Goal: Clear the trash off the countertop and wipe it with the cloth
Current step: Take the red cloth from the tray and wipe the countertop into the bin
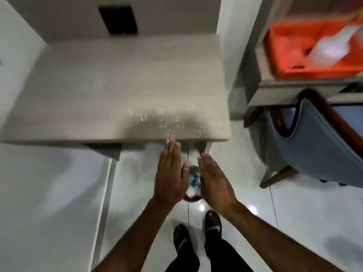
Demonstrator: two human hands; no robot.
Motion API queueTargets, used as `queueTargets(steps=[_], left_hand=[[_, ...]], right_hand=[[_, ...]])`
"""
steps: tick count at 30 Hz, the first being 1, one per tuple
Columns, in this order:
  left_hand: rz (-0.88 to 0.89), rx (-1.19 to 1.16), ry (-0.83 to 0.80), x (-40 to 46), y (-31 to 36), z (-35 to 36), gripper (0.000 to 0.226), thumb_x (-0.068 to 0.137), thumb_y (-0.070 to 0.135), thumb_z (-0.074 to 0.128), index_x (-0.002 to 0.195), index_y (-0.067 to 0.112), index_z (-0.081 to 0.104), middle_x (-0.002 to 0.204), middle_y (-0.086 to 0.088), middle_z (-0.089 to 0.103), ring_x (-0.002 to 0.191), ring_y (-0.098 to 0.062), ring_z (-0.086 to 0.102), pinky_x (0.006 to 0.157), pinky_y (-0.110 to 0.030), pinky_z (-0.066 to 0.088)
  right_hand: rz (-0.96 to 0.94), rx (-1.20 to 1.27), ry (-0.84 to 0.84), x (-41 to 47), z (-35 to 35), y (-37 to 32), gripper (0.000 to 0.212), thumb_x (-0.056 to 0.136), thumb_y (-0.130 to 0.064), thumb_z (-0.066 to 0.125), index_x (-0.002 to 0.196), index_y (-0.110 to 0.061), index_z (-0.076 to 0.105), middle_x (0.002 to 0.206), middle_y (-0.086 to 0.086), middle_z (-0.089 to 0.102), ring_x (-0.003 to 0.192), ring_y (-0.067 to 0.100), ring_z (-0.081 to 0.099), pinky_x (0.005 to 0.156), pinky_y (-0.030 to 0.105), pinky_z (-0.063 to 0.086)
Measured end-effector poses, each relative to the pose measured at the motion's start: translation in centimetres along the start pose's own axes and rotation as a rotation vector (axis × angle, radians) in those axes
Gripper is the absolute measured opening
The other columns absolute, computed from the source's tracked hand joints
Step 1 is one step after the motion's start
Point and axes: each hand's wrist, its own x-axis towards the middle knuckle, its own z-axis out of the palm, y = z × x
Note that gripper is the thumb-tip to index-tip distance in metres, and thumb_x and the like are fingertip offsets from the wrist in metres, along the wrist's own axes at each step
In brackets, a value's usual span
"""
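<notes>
We look down on the pale grey wood-grain desk; its near right part carries small white crumbs or droplets, too small to name; no cloth is visible. Our left hand is flat, fingers pressed together and holding nothing, its tips just at the desk edge; between the palms, lower on the floor, stands a small round bin with colourful trash. Our right hand is equally flat and empty; the specks lie straight ahead, nearer the left hand, we judge.
</notes>
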Motion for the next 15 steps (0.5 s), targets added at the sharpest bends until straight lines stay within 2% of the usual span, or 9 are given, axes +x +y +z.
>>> queueTargets(steps=[3, 5, 7, 12, 15], left_hand=[[0.006, -0.005, 0.038, 5.7, 4.2, -3.4, 0.066, 0.1, 0.035, 0.034, 0.15, -0.007, 0.032, 0.159, -0.026, 0.03, 0.151, -0.036, 0.023, 0.123, -0.05, 0.024], [0.006, 0.032, 0.018, 9.3, 6.4, -4.2, 0.07, 0.098, 0.038, 0.035, 0.151, -0.007, 0.029, 0.16, -0.027, 0.027, 0.151, -0.038, 0.02, 0.123, -0.053, 0.022], [0.036, 0.076, -0.022, 12.9, 8.4, -4.4, 0.074, 0.097, 0.041, 0.038, 0.154, -0.004, 0.022, 0.163, -0.025, 0.02, 0.153, -0.036, 0.014, 0.125, -0.05, 0.016], [0.169, 0.152, -0.113, 22.1, 12.7, -2.1, 0.078, 0.098, 0.048, 0.035, 0.156, 0.0, 0.015, 0.165, -0.023, 0.013, 0.154, -0.035, 0.007, 0.125, -0.049, 0.009], [0.226, 0.187, -0.119, 28.1, 15.8, 0.8, 0.077, 0.097, 0.046, 0.044, 0.154, -0.003, 0.024, 0.162, -0.025, 0.023, 0.152, -0.038, 0.017, 0.124, -0.051, 0.016]], right_hand=[[-0.015, -0.055, 0.13, 1.8, -5.9, -1.3, 0.068, 0.076, 0.006, 0.073, 0.139, 0.005, 0.048, 0.146, 0.025, 0.047, 0.136, 0.039, 0.045, 0.114, 0.046, 0.027], [0.034, -0.098, 0.165, 3.9, -9.5, -0.9, 0.061, 0.089, -0.003, 0.059, 0.146, 0.002, 0.038, 0.155, 0.023, 0.034, 0.146, 0.034, 0.03, 0.121, 0.038, 0.015], [0.065, -0.103, 0.249, 6.3, -12.9, 0.2, 0.054, 0.098, -0.011, 0.046, 0.149, 0.002, 0.032, 0.157, 0.023, 0.028, 0.149, 0.033, 0.021, 0.122, 0.036, 0.009], [0.159, -0.166, 0.362, 12.6, -20.3, 5.7, 0.055, 0.102, -0.021, 0.038, 0.151, 0.002, 0.025, 0.159, 0.023, 0.022, 0.15, 0.032, 0.014, 0.123, 0.041, 0.009], [0.244, -0.171, 0.331, 16.8, -23.7, 11.1, 0.057, 0.101, -0.022, 0.037, 0.152, 0.001, 0.021, 0.161, 0.023, 0.018, 0.15, 0.032, 0.013, 0.124, 0.042, 0.009]])
